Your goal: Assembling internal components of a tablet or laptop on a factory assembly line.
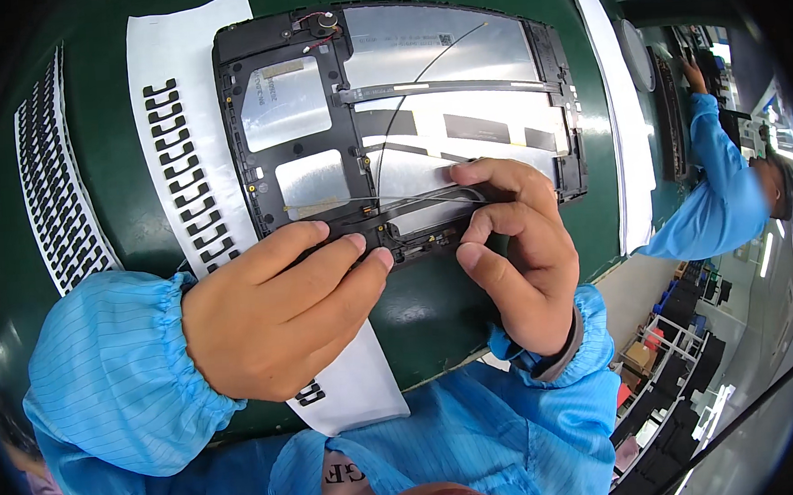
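Note:
A black tablet-like device frame (351, 164) with silver panels lies open on the table in front of me. My left hand (278, 314) rests on its near edge, fingers stretched out and fingertips touching the black frame. At the near right part of the device, my right hand (528, 248) is closed, thumb and bent fingers together; what is between them is too small to make out. A thin grey cable (412, 197) runs across the frame toward the right fingers. A loose black wire (397, 111) curves over the silver panels. A small round component (326, 21) with red wires sits at the far left corner.
The green table (437, 322) carries a white sheet of black bracket-shaped pieces (178, 161) partly under the device. A second sheet of black pieces (52, 187) lies farther left. White paper (621, 125) runs along the right. Beyond it, a co-worker in blue (715, 183) reaches forward.

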`<state>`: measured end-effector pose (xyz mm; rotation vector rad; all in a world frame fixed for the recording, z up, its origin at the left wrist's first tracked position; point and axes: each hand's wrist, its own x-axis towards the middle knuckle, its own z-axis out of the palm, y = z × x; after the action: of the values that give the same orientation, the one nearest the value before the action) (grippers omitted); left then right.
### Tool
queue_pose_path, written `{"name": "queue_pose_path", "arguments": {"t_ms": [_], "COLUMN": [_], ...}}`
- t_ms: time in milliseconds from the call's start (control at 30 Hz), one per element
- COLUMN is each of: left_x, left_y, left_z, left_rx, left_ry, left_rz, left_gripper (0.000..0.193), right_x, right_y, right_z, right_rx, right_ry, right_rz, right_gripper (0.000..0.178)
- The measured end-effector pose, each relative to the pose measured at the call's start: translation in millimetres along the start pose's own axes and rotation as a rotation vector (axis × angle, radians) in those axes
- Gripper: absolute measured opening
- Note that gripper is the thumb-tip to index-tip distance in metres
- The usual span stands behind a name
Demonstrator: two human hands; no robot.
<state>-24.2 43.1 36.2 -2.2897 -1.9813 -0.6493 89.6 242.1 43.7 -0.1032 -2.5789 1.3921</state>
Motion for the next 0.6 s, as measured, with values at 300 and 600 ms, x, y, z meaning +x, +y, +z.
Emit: {"name": "queue_pose_path", "arguments": {"t_ms": [300,600], "left_x": [1.3,4.2], "left_y": [3.3,4.1], "left_z": [-0.4,-1.3], "left_rx": [-0.020,-0.006], "left_ry": [-0.012,-0.023], "left_rz": [-0.046,-0.034], "left_gripper": [0.024,0.024], "right_x": [1.6,0.9], "right_y": [-1.9,-3.0], "right_z": [0.5,-1.0], "right_rx": [-0.041,-0.128], "right_ry": [-0.008,-0.017], "right_rz": [0.005,-0.025], "right_gripper": [0.011,0.011]}}
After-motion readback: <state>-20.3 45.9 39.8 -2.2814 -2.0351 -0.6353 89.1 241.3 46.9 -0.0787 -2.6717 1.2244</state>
